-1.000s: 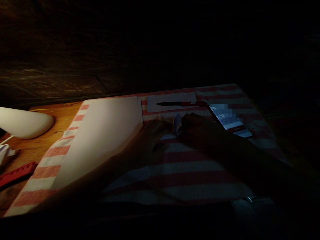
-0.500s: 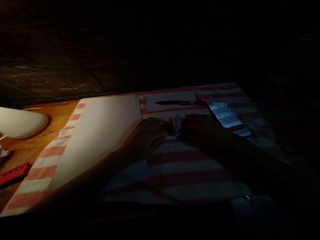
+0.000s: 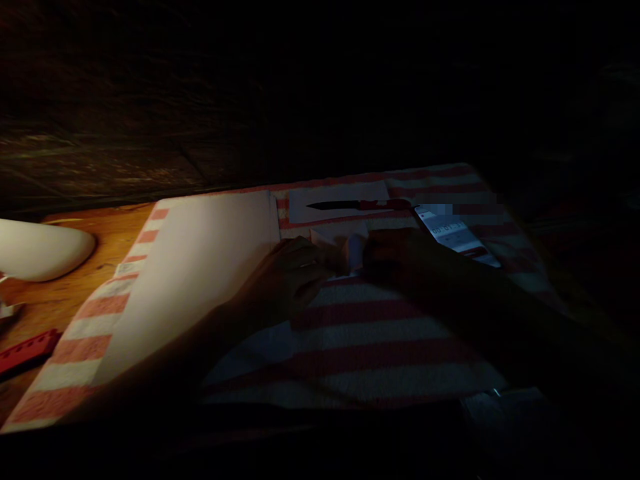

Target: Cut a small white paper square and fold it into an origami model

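In the dim light both hands are at a small piece of white paper (image 3: pixel 355 252) with a raised fold, over a striped towel. My left hand (image 3: pixel 299 265) is on its left side, fingers curled down and pressed together on it. From the right, my right hand (image 3: pixel 393 253) grips the folded edge; its fingertips are mostly lost in shadow. Just beyond the hands lies a knife (image 3: pixel 360 205) with a dark blade and red handle, partly over another piece of paper (image 3: pixel 320 193). A large white sheet stack (image 3: pixel 200 253) lies left of my left hand.
The red-and-white striped towel (image 3: pixel 370 347) covers the wooden table (image 3: pixel 113 230). A lit phone (image 3: pixel 457 237) lies right of the knife. At the left are a white rounded object (image 3: pixel 45 250) and a red object with holes (image 3: pixel 27 352). A dark wall stands behind.
The fold in the small paper shows wider and more tilted between my hands. Both hands stay nearly in place; the view has shifted slightly.
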Demonstrator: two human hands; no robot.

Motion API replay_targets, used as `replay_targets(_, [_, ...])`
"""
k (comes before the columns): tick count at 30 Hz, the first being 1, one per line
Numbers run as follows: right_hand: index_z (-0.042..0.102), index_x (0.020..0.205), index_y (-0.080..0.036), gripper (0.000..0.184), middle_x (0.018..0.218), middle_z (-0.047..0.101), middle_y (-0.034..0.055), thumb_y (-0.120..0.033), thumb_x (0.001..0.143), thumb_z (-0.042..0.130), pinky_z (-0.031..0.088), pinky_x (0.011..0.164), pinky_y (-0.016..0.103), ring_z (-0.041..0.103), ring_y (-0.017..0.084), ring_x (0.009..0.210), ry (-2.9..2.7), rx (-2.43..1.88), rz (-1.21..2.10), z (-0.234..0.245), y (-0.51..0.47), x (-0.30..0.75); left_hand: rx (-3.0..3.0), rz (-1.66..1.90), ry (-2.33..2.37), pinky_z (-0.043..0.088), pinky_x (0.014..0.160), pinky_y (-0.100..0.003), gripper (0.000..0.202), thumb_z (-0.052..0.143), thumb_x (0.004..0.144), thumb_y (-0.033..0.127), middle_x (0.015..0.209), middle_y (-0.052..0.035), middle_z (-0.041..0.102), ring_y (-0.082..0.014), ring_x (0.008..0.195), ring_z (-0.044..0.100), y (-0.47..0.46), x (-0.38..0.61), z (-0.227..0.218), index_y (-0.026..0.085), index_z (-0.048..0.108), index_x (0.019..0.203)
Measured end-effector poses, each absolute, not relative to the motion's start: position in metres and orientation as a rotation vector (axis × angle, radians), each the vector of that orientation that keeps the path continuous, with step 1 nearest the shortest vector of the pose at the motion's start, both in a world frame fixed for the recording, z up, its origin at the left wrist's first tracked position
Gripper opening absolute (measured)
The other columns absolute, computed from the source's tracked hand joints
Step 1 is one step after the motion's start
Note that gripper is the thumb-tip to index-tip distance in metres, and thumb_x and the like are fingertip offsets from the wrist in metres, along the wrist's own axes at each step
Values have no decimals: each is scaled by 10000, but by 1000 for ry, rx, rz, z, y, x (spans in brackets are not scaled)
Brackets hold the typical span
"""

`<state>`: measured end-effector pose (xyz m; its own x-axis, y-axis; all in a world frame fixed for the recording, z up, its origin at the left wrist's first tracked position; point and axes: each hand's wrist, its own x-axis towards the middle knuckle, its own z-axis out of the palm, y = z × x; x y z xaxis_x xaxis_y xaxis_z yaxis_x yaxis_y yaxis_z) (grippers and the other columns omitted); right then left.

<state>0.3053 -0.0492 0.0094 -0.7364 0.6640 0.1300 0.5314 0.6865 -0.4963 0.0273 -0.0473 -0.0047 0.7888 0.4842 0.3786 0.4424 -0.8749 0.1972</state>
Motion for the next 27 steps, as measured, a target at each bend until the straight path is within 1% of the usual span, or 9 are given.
replay_targets(3, [768, 990, -209, 156, 1065, 660, 68, -188, 953, 619, 468, 804, 310, 621, 189, 930, -2607, -938, 604, 13, -52, 303, 2974, 568, 703, 495, 825, -374, 204, 526, 987, 216, 965, -55, 714, -229, 955, 612, -47, 25, -2, 221, 727, 1022])
replay_targets(6, [784, 944, -205, 176, 1072, 660, 87, -165, 948, 613, 471, 832, 338, 612, 212, 965, -2617, -918, 561, 17, -55, 300, 3068, 511, 635, 497, 813, -371, 229, 509, 992, 195, 961, -46, 732, -226, 946, 628, -48, 22, 1, 233, 722, 1067])
replay_targets(8, [786, 939, -199, 189, 1058, 665, 89, -164, 955, 600, 471, 832, 343, 618, 210, 953, -2610, -925, 590, 18, -56, 299, 3099, 570, 588, 507, 813, -358, 209, 525, 986, 184, 939, -29, 743, -213, 932, 641, -49, 21, 2, 234, 723, 1033])
replay_targets(11, [775, 1021, -218, 201, 1053, 696, 69, -170, 965, 588, 470, 836, 336, 636, 199, 944, -2592, -926, 670, 18, -54, 301, 3069, 655, 550, 523, 806, -343, 170, 551, 973, 179, 904, -20, 746, -198, 908, 657, -48, 19, 0, 221, 715, 956])
replay_targets(14, [773, 1029, -220, 191, 1016, 730, 53, -171, 952, 605, 463, 819, 329, 648, 196, 914, -2600, -931, 662, 18, -52, 304, 3002, 678, 527, 535, 839, -347, 174, 544, 960, 149, 928, -22, 745, -197, 940, 662, -46, 19, -3, 215, 703, 984])
replay_targets(18, [783, 1006, -212, 172, 952, 751, 45, -179, 935, 629, 448, 798, 312, 659, 195, 888, -2635, -915, 619, 20, -52, 305, 2901, 694, 592, 548, 865, -359, 207, 533, 956, 136, 1001, -65, 724, -211, 982, 655, -48, 22, -5, 177, 692, 1082])
replay_targets(21, [790, 1058, -240, 231, 963, 769, 37, -157, 940, 609, 445, 794, 303, 670, 194, 895, -2665, -904, 604, 24, -54, 305, 2852, 664, 675, 556, 852, -361, 252, 527, 951, 133, 1039, -94, 699, -224, 997, 647, -52, 25, -6, 160, 671, 1157])
replay_targets(25, [782, 1118, -272, 285, 1023, 772, 31, -162, 963, 569, 447, 817, 307, 679, 199, 935, -2723, -940, 628, 33, -60, 302, 2893, 707, 609, 564, 841, -349, 246, 503, 960, 121, 1023, -97, 696, -215, 975, 644, -55, 28, -8, 148, 648, 1157])
replay_targets(27, [776, 1118, -267, 277, 1017, 766, 39, -187, 979, 550, 438, 792, 303, 674, 194, 899, -2730, -982, 622, 35, -63, 301, 2922, 721, 588, 566, 831, -353, 227, 500, 958, 116, 992, -88, 699, -212, 945, 647, -55, 30, -8, 155, 645, 1128])
